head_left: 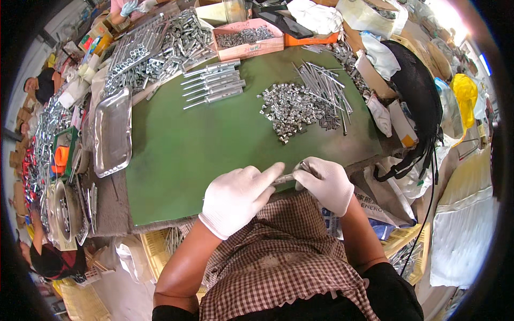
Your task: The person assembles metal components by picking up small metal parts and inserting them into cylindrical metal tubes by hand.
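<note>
Left hand (238, 199): white-gloved, fingers curled shut around the near end of a slim metal bolt (285, 178), forefinger laid along it.
Right hand (325, 183): white-gloved, closed over the bolt's far end; whatever small part it pinches there is hidden by the fingers.
Bolt: held level between both hands, just above the near edge of the green desk (214, 144).
Small metal pieces (292, 109): loose heap well ahead of the right hand, thin rods (324, 83) beside it.
Finished bolts (214, 83): a row well ahead of the left hand.
Steel tray (112, 131): far to the left hand's side.
Risk, slip: smooth gloves on smooth metal may lose the small part, probably into the checked cloth (278, 257) below.
Risk, misfit: a tilted bolt could likely jam the fit.
</note>
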Tool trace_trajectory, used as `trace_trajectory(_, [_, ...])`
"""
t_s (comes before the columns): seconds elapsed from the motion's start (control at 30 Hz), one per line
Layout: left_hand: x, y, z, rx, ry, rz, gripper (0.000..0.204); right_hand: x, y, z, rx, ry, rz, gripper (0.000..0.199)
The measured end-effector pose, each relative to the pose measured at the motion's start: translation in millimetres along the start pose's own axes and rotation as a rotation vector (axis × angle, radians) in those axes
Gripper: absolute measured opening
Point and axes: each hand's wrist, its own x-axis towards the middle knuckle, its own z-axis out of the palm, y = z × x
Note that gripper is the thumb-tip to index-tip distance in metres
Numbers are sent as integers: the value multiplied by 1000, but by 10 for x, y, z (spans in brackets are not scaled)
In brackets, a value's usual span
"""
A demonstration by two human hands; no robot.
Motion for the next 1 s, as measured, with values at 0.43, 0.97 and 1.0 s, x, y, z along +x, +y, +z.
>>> trace_trajectory(0.43, [28,34,132,25,19,-26,25,180,144,-117,-243,205,-475,14])
trace_trajectory(0.97, [104,196,233,121,-141,-167,22,194,114,-179,-297,157,-480,16])
trace_trajectory(1.0, [112,199,230,118,-142,-161,22,159,77,-176,-354,104,-446,15])
